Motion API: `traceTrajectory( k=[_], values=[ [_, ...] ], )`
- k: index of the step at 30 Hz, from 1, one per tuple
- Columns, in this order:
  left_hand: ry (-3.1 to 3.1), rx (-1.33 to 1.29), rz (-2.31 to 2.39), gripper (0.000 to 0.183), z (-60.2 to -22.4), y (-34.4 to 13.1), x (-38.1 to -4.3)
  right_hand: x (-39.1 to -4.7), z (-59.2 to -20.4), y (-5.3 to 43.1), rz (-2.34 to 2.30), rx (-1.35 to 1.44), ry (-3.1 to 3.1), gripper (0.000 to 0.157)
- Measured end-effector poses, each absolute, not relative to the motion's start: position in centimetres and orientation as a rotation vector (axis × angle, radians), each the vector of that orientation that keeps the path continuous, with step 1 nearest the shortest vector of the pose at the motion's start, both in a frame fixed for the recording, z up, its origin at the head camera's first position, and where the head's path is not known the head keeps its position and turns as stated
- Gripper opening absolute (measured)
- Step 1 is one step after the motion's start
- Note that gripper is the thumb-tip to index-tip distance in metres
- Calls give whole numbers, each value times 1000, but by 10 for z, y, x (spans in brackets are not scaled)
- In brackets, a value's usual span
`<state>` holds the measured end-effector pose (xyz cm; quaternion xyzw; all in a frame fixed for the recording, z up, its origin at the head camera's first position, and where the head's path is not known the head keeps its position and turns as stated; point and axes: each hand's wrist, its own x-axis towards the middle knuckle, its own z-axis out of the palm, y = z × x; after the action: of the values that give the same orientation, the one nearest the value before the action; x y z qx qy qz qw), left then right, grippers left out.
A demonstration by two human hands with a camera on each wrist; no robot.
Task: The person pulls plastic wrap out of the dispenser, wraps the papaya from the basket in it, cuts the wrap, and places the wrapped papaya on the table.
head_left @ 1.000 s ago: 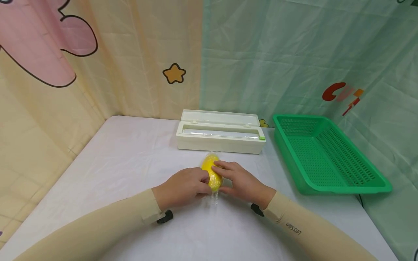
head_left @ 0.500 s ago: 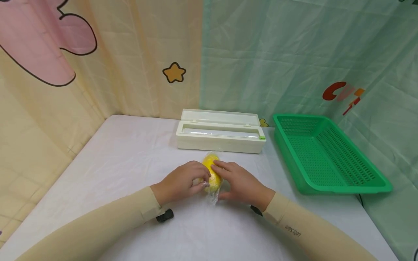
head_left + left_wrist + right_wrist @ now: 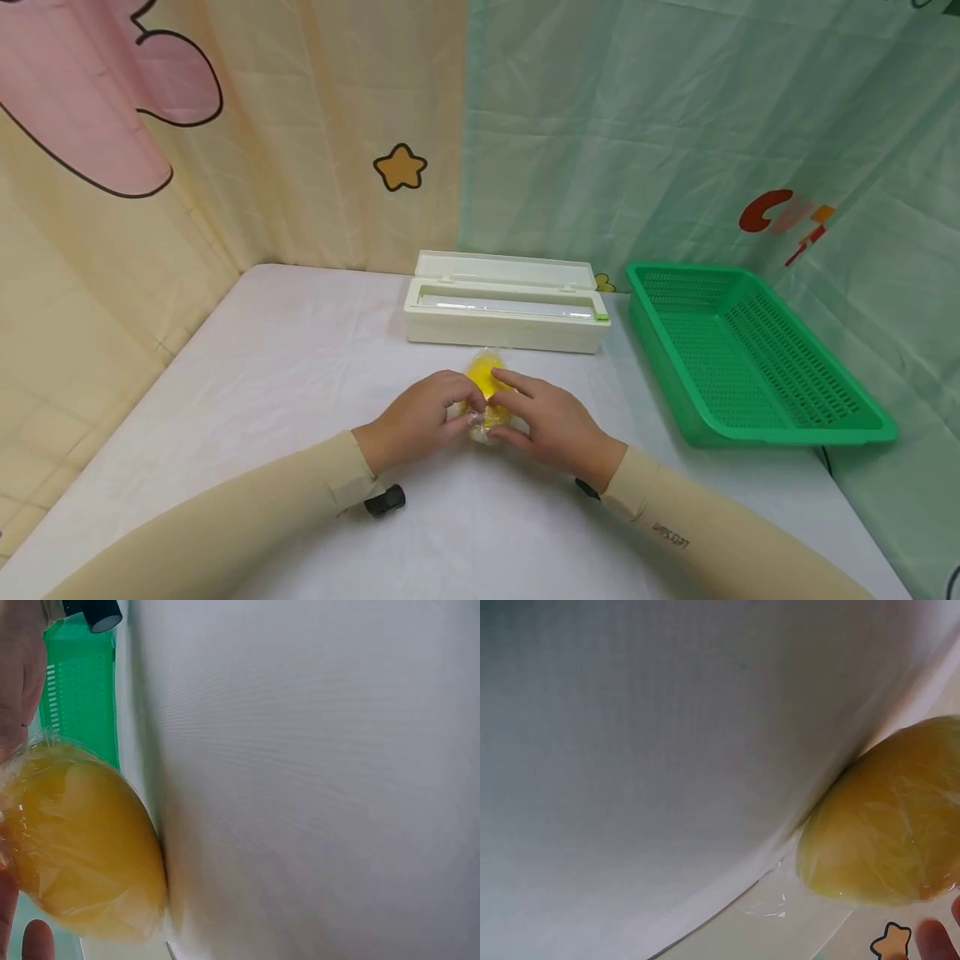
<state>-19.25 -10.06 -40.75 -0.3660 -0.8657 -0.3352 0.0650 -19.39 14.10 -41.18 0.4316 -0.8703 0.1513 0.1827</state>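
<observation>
A yellow oval fruit (image 3: 483, 369) wrapped in cling film lies on the table between the hands; its exact kind is unclear. In both wrist views the wrapped fruit (image 3: 90, 840) shows a smooth surface under creased film. My left hand (image 3: 420, 419) pinches the loose cling film (image 3: 482, 433) at the near end between thumb and fingertips. My right hand (image 3: 558, 423) lies along the fruit's right side, fingers lightly bent over it and thumb by the near end. The fingers hide part of the fruit.
Behind the fruit stands a white cling film dispenser (image 3: 510, 333), its lid raised and a roll inside. A green perforated basket (image 3: 701, 417) sits at the right. Printed curtains (image 3: 540, 167) hang behind the white table (image 3: 315, 333).
My left hand has lifted slightly and drawn the film tail up against the fruit's near end. The tail no longer trails toward me. My right thumb has moved closer to it.
</observation>
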Motion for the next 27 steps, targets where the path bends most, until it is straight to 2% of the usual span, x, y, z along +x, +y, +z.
traceTrajectory(
  k=[7, 15, 22, 27],
  values=[
    [-2626, -1083, -1072, 11, -407, -101, -195, -195, -411, 137, 630, 1251, -2371, 15],
    [-2644, -1122, -1136, 26, -406, -103, -195, -193, -409, 132, 888, 1067, -2503, 7],
    [-2715, -1007, -1102, 9, -403, -96, -195, -194, -405, 130, 1025, 986, -2573, 3],
    [-2722, -941, -1184, 7, -403, -94, -196, -198, -401, 133, 1060, 996, -2610, 4]
  ],
)
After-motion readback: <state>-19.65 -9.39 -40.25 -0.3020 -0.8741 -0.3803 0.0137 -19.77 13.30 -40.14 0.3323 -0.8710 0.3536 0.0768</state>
